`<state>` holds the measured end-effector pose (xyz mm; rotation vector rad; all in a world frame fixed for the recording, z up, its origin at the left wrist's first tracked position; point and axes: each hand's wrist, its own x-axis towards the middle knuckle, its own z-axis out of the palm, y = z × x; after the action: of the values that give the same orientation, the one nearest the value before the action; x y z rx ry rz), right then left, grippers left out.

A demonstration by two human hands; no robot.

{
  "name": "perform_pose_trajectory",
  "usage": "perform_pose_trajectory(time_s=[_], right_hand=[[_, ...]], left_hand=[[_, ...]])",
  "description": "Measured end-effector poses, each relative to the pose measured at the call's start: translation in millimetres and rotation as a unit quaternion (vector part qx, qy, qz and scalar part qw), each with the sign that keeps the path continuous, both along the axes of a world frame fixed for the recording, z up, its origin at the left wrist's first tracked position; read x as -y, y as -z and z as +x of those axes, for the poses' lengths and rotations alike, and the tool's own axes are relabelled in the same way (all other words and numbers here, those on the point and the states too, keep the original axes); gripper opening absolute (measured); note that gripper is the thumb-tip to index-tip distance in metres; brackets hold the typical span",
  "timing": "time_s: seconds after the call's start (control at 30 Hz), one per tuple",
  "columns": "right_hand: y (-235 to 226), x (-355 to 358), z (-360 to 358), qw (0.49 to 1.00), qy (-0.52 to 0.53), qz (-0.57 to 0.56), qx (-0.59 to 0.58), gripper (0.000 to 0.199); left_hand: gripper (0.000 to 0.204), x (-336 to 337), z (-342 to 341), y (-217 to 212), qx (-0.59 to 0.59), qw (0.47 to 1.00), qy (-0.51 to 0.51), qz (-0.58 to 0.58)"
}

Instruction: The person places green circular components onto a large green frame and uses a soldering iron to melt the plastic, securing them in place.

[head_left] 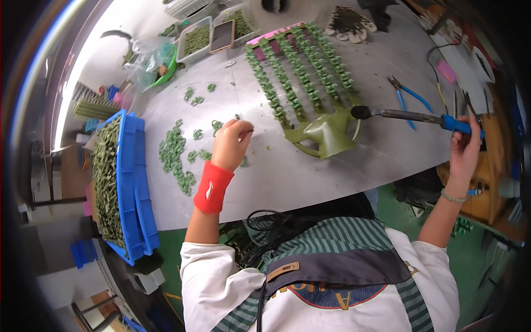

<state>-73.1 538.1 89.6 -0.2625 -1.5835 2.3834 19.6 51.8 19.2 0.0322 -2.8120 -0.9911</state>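
Note:
My right hand point(466, 146) is wrapped round the blue handle of a long-shafted metal tool point(412, 115). Its dark, blunt tip is close to the right edge of an olive-green moulded plastic piece point(329, 135); whether they touch, I cannot tell. Long parallel strips point(298, 72) lined with small green pieces run from this piece toward the far side. My left hand point(235, 143), above a red wristband, is pinched closed over the table, with a tiny dark thing at its fingertips. Beside it lie loose small green pieces point(173, 150), in a heap and scattered.
Blue-handled pliers point(408, 99) lie right of the strips. A blue crate point(126, 182) of green pieces stands at the left table edge. At the back are a clear tub point(195, 41), a phone point(222, 37), a green basket point(167, 74) with a plastic bag, and a soiled glove point(350, 25).

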Motion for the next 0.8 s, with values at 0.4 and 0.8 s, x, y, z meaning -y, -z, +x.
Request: perform_pose_trajectory(time_s=[0.4, 0.8], right_hand=[[0.4, 9.4, 0.5, 0.999, 0.023, 0.021, 0.011, 0.029], [17.5, 5.9, -10.6, 0.998, 0.003, 0.067, -0.013, 0.030]], left_hand=[[0.011, 5.1, -12.2, -14.9, -0.064, 0.997, -0.014, -0.038], [0.011, -138.0, -94.5, -57.2, -0.045, 0.981, 0.180, 0.052]])
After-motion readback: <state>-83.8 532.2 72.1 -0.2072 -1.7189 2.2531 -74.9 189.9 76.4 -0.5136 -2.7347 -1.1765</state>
